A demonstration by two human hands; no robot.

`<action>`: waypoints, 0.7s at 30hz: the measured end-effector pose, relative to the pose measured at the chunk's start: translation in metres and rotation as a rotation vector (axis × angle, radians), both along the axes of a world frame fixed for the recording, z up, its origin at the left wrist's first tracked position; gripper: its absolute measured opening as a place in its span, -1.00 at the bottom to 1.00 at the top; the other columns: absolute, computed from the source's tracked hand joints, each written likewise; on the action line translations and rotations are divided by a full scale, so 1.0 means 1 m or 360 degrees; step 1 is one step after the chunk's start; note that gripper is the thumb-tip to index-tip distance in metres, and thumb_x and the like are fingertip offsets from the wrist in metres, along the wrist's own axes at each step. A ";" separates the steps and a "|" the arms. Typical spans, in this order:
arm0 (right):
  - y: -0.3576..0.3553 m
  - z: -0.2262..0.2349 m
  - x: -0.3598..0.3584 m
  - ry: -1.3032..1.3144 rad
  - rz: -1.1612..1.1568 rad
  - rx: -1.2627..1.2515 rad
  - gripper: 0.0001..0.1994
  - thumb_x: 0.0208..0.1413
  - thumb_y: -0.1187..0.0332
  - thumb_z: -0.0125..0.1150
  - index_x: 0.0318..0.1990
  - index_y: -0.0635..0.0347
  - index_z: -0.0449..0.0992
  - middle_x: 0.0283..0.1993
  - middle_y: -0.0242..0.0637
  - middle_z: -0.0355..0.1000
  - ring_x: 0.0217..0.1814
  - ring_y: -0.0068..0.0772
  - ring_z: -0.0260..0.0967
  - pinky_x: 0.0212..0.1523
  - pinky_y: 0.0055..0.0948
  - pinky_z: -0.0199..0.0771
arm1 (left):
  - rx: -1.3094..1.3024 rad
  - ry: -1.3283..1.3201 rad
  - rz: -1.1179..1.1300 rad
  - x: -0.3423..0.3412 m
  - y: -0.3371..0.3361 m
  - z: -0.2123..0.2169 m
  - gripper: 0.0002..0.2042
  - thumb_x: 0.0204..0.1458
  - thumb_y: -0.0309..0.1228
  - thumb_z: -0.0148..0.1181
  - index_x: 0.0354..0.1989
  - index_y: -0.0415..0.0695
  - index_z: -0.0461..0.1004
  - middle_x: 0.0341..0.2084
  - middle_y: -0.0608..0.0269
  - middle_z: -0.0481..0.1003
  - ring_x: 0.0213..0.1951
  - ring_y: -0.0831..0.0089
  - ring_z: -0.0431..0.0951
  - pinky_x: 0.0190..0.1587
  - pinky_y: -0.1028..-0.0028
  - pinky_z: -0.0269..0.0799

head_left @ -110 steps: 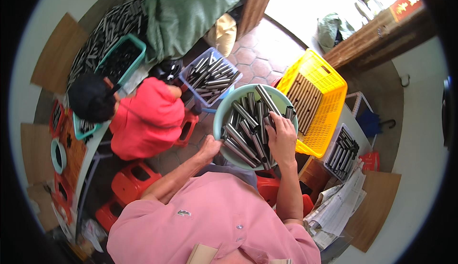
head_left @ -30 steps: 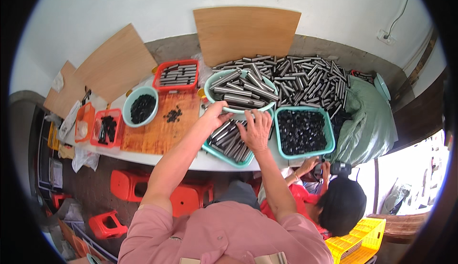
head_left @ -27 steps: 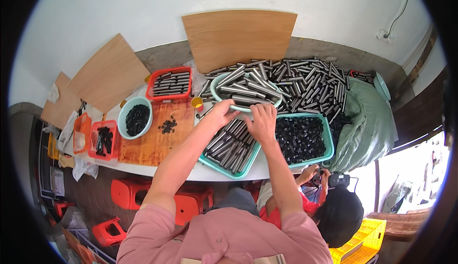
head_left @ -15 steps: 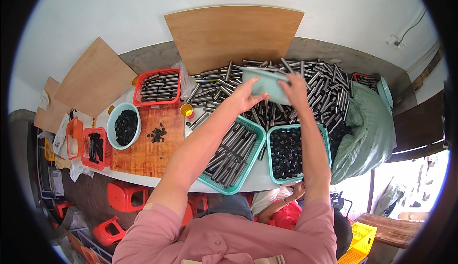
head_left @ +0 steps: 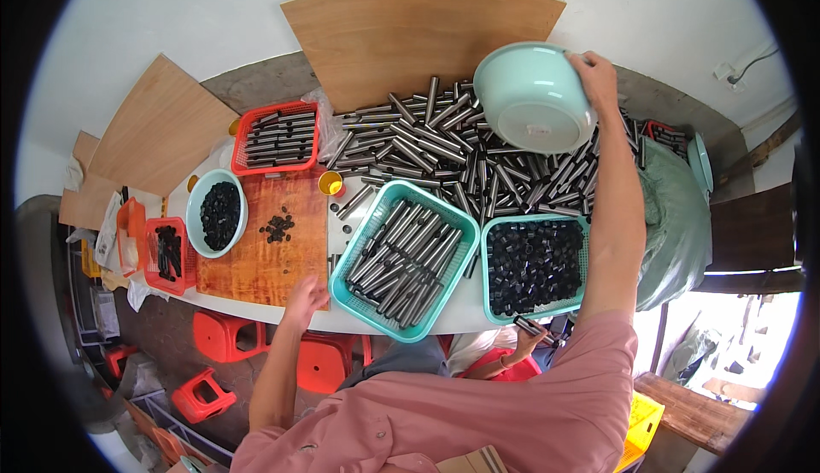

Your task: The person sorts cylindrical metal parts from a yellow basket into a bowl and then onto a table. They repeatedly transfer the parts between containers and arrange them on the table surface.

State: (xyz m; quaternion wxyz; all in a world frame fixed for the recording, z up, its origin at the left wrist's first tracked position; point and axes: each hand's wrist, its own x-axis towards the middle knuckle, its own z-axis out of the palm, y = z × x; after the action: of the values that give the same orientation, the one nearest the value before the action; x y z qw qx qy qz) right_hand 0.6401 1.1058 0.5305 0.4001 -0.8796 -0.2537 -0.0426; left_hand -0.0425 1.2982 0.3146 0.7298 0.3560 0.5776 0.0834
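Note:
My right hand (head_left: 595, 82) grips the rim of a pale green basin (head_left: 538, 127), lifted over the pile of metal tubes (head_left: 427, 144) with its underside toward me. Beside the table's front edge, my left hand (head_left: 305, 302) is apart from everything, its fingers loosely spread and holding nothing. A teal basket (head_left: 336, 276) full of silver-and-black tubes stands just right of the left hand. Below my right forearm is a second teal basket (head_left: 494, 311) with small black caps. A wooden board (head_left: 299, 255) with a few black pieces lies left.
Further left stand a pale basin (head_left: 196, 232) of black pieces and red baskets (head_left: 235, 150) (head_left: 152, 278). A yellow cup (head_left: 330, 184) sits behind the board. Another person's hand (head_left: 523, 345) holds a tube at the front edge. Red stools (head_left: 224, 336) stand below; a green sack (head_left: 670, 208) is at right.
My left hand has let go of the basin and come down to the near table edge. My right hand has swung the basin up and right. The tube basket has turned and shifted left.

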 end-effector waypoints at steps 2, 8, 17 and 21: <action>-0.005 0.009 0.017 0.0099 -0.0061 0.0119 -0.53 0.01 -0.03 0.33 -0.32 0.32 0.63 -0.50 -0.22 0.48 -0.43 -0.41 0.37 -0.29 -0.36 0.38 | 0.0033 0.0200 0.0246 -0.072 -0.016 -0.019 -0.57 0.22 -0.29 0.12 0.21 -0.19 0.28 -0.03 0.02 0.45 -0.19 0.20 0.57 -0.07 0.32 0.58; -0.057 -0.010 0.057 0.0426 -0.0281 0.1049 -0.57 0.16 0.13 0.31 -0.09 0.42 0.61 -0.08 -0.21 0.54 -0.10 -0.35 0.43 0.01 -0.38 0.37 | -0.0134 0.0313 0.0494 -0.171 -0.066 -0.035 -0.68 0.25 -0.34 0.05 0.12 -0.21 0.37 -0.13 0.04 0.49 -0.27 0.18 0.58 -0.28 0.33 0.58; -0.061 -0.055 -0.094 0.1162 -0.0405 0.2394 -0.43 0.39 -0.01 -0.10 0.40 0.13 0.18 0.48 -0.17 0.09 0.50 -0.11 0.03 0.47 -0.01 0.02 | -0.0145 0.0077 0.0364 -0.192 -0.106 -0.046 -0.64 0.25 -0.35 0.04 0.18 -0.19 0.35 -0.08 0.00 0.51 -0.30 0.16 0.55 -0.20 0.24 0.59; -0.048 -0.062 -0.185 0.1273 -0.0138 0.2518 -0.45 0.41 0.02 -0.13 0.41 0.11 0.17 0.48 -0.17 0.09 0.52 -0.12 0.00 0.49 -0.04 -0.01 | -0.0081 -0.0048 0.0253 -0.202 -0.112 -0.045 -0.65 0.26 -0.35 0.04 0.17 -0.20 0.36 -0.08 -0.01 0.52 -0.28 0.18 0.57 -0.15 0.25 0.58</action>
State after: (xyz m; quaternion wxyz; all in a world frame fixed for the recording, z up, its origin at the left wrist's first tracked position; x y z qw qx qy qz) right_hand 0.4553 1.0580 0.4687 0.9477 -0.3033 0.0425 0.0899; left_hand -0.2447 1.1867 0.2692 0.7383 0.2891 0.5949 0.1316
